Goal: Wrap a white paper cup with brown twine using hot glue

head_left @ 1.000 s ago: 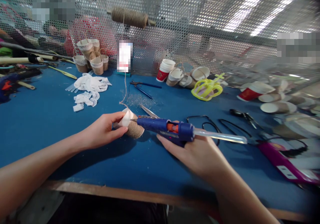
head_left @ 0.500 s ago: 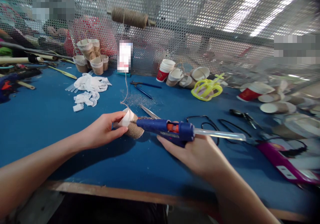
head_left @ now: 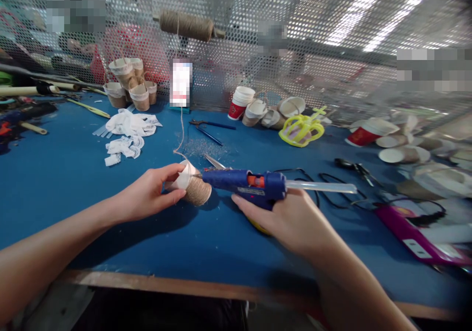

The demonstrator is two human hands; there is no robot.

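Observation:
A paper cup [head_left: 198,191], its lower part wrapped in brown twine and its upper part white, lies tilted in my left hand [head_left: 153,193], thumb and fingers closed on its rim end. From the cup a strand of twine [head_left: 182,129] runs up towards a twine spool [head_left: 186,25]. My right hand [head_left: 285,218] is wrapped round the handle of a blue hot glue gun [head_left: 243,183], with a clear glue stick out of its back. The gun's nozzle meets the cup at the edge between white and twine. Partly behind the gun lie scissors [head_left: 214,162].
White lace pieces [head_left: 127,124] and stacked twine-wrapped cups [head_left: 139,97] are at the left back. Pliers [head_left: 210,130], red paper cups [head_left: 241,102] and a yellow crown-shaped item [head_left: 302,131] stand along the mesh wall. A black cable and a purple power strip [head_left: 409,235] lie right.
The view has shifted slightly, so background things sit a little further left. Both hands hold the cup and glue gun as before, with the nozzle still at the cup.

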